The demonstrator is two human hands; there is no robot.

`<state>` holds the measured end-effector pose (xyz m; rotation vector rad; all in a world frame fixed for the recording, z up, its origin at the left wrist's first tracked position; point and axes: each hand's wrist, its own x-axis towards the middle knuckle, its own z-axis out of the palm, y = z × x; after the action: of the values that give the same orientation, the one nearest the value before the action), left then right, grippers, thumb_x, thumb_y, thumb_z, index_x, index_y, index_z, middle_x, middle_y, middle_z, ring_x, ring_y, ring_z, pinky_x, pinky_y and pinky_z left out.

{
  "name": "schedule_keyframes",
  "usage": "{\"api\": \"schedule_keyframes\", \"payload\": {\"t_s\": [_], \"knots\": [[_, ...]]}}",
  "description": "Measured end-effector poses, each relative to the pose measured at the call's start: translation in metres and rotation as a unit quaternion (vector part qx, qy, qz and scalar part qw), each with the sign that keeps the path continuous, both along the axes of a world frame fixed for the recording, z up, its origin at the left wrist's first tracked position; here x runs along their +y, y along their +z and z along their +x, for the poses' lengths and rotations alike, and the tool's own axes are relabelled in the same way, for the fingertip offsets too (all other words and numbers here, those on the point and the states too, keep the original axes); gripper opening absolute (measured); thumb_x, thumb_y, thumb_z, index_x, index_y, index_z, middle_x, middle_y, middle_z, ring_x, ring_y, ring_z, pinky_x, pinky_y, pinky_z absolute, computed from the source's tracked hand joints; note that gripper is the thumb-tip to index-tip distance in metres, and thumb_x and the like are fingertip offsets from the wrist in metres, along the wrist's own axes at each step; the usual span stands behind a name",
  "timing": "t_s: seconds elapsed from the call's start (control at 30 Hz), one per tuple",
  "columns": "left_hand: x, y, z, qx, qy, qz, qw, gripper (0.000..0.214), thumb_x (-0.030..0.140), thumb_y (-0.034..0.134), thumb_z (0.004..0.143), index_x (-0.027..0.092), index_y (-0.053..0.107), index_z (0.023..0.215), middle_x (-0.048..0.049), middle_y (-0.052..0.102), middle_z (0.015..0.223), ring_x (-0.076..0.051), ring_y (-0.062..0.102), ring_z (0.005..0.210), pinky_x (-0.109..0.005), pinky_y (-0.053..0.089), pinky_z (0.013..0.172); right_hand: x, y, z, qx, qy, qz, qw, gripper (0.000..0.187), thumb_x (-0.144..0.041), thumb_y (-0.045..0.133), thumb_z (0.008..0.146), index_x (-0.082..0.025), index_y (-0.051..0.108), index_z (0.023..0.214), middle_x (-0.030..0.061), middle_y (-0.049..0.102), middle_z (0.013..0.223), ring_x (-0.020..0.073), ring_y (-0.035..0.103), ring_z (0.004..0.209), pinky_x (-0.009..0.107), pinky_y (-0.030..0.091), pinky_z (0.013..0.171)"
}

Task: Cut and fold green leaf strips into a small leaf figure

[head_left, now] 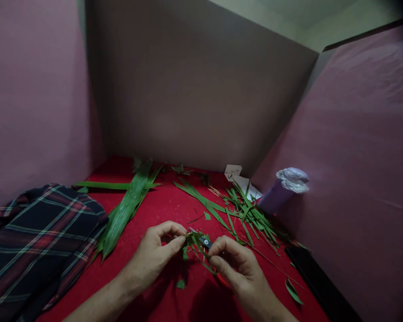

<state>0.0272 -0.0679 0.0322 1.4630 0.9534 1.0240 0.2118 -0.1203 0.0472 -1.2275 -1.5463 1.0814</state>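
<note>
I've left fingers (175,244) pinching thin green leaf strips (195,239), right fingers (233,247) closed round orange-handled black scissors (206,242); slipping could nick me.

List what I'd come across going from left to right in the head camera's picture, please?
Plaid cloth → broad green leaves → left hand → scissors' pivot → right hand → purple cylinder → black flat object.
</note>
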Motion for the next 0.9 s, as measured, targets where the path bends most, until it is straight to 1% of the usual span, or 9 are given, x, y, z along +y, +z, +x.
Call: {"api": "schedule_keyframes", "payload": {"t_s": [0.1, 0.23, 0.3, 0.47, 0.63, 0.77, 0.9], "knots": [[0.000, -0.001, 0.000, -0.024, -0.008, -0.026, 0.999, 0.009, 0.025, 0.059, 0.073, 0.017, 0.065, 0.073, -0.0050, 0.065, 0.074, -0.017, 0.058, 0.068, -0.029, 0.045, 0.064, -0.001, 0.001, 0.001, -0.019, 0.022, 0.019, 0.999, 0.012, -0.027, 0.055, 0.080, -0.019, 0.056, 0.071, -0.0028, 0.048, 0.062, 0.0117, 0.041, 0.058, 0.023, 0.033, 0.055], [0.000, 0.001, 0.001, -0.021, -0.013, -0.035, 0.999, 0.009, 0.023, 0.059, 0.074, 0.016, 0.064, 0.074, -0.0060, 0.065, 0.075, -0.018, 0.059, 0.070, -0.030, 0.046, 0.066, -0.002, 0.004, 0.001, -0.012, 0.061, 0.028, 0.998, 0.009, -0.023, 0.054, 0.081, -0.019, 0.056, 0.073, -0.0031, 0.046, 0.063, 0.0105, 0.039, 0.056, 0.023, 0.032, 0.053], [-0.001, 0.001, 0.000, -0.019, -0.020, -0.038, 0.999, 0.010, 0.023, 0.058, 0.074, 0.016, 0.064, 0.075, -0.0062, 0.065, 0.076, -0.018, 0.059, 0.070, -0.031, 0.046, 0.067, -0.002, 0.005, 0.002, -0.020, 0.063, 0.027, 0.997, 0.009, -0.022, 0.054, 0.081, -0.019, 0.055, 0.072, -0.0032, 0.045, 0.063, 0.0103, 0.039, 0.055, 0.023, 0.032, 0.052], [-0.001, -0.001, 0.000, -0.012, -0.025, -0.029, 0.999, 0.010, 0.024, 0.057, 0.075, 0.016, 0.063, 0.075, -0.0056, 0.064, 0.076, -0.017, 0.058, 0.069, -0.031, 0.045, 0.067, -0.003, 0.004, 0.004, -0.102, 0.024, 0.032, 0.994, 0.013, -0.022, 0.051, 0.083, -0.019, 0.054, 0.071, -0.0020, 0.048, 0.063, 0.0116, 0.041, 0.057, 0.024, 0.033, 0.053], [-0.003, -0.001, 0.001, 0.014, -0.016, -0.012, 1.000, 0.012, 0.024, 0.055, 0.076, 0.016, 0.063, 0.075, -0.0062, 0.064, 0.075, -0.018, 0.058, 0.071, -0.031, 0.044, 0.067, -0.007, 0.006, 0.000, -0.192, -0.007, 0.062, 0.979, 0.014, -0.021, 0.048, 0.083, -0.019, 0.056, 0.070, -0.0005, 0.049, 0.062, 0.0124, 0.042, 0.055, 0.023, 0.033, 0.051], [-0.004, -0.001, 0.000, 0.053, -0.011, 0.020, 0.998, 0.013, 0.026, 0.054, 0.077, 0.017, 0.062, 0.074, -0.0046, 0.064, 0.076, -0.018, 0.057, 0.074, -0.031, 0.043, 0.071, -0.007, 0.010, -0.006, -0.232, -0.024, 0.076, 0.970, 0.014, -0.019, 0.047, 0.082, -0.018, 0.055, 0.071, -0.0009, 0.050, 0.059, 0.0122, 0.042, 0.054, 0.022, 0.032, 0.048], [-0.004, -0.002, 0.001, 0.081, -0.025, 0.050, 0.995, 0.011, 0.024, 0.052, 0.078, 0.017, 0.061, 0.075, -0.0029, 0.063, 0.078, -0.017, 0.056, 0.076, -0.029, 0.042, 0.072, -0.004, 0.010, -0.011, -0.262, -0.040, 0.099, 0.959, 0.012, -0.019, 0.046, 0.082, -0.018, 0.054, 0.074, -0.0010, 0.052, 0.058, 0.0121, 0.044, 0.053, 0.021, 0.033, 0.049]]}}
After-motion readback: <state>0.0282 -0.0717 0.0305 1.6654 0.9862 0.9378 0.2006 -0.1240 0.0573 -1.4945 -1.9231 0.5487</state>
